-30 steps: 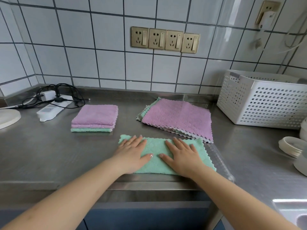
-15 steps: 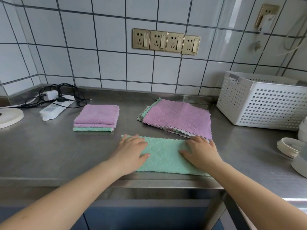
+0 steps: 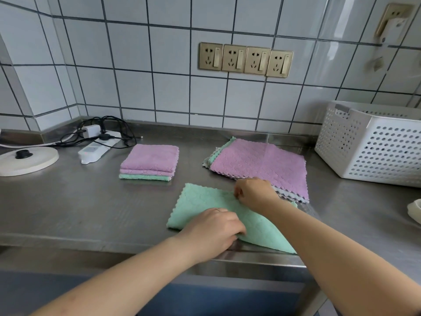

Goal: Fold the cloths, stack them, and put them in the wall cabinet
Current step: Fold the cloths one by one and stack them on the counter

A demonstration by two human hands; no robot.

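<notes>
My hands no longer lie flat side by side on the green cloth (image 3: 200,201). My right hand (image 3: 252,193) now sits at the cloth's far edge, fingers curled and pinching it, carrying the right half over toward my left; that half rises off the counter in a slanted fold beneath my right forearm. My left hand (image 3: 211,231) has slid to the near edge and its fingers curl onto the cloth there.

basket (image 3: 373,147) cut off right, left fingers (image 3: 237,226) hidden
</notes>
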